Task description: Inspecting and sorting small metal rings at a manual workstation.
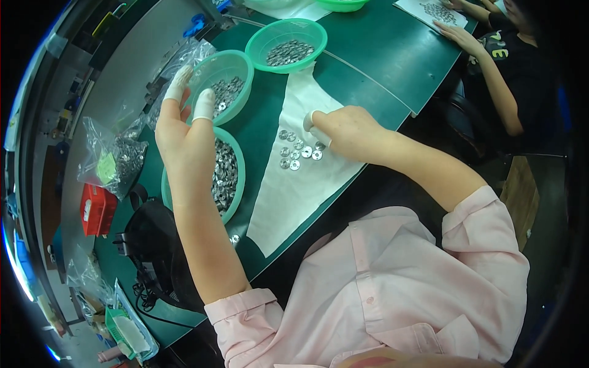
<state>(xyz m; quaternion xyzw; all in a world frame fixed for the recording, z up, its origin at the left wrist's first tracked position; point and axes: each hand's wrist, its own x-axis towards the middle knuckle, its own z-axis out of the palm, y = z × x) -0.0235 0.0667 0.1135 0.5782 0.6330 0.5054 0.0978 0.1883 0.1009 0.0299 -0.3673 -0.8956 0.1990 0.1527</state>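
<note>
My left hand [184, 122], with white finger covers, grips the left rim of a pale green plastic basket [245, 86]. The thumb lies inside the rim and the fingers outside; small metal discs [227, 92] fill the basket's bottom. My right hand [350, 132], also wearing finger covers, is curled low over a white cloth [279, 202] on the table. Its fingertips are close to several round metal discs with centre holes [295, 154], loosely grouped on the cloth. Whatever the right fingers hold, if anything, is hidden.
Another disc-filled green basket [241, 184] stands nearer, and one [285, 23] farther back. Left are a clear bag of metal parts [113, 153], a red box [98, 210] and a black object with a cable [159, 251]. A person [509, 92] handles discs on white sheeting at far right.
</note>
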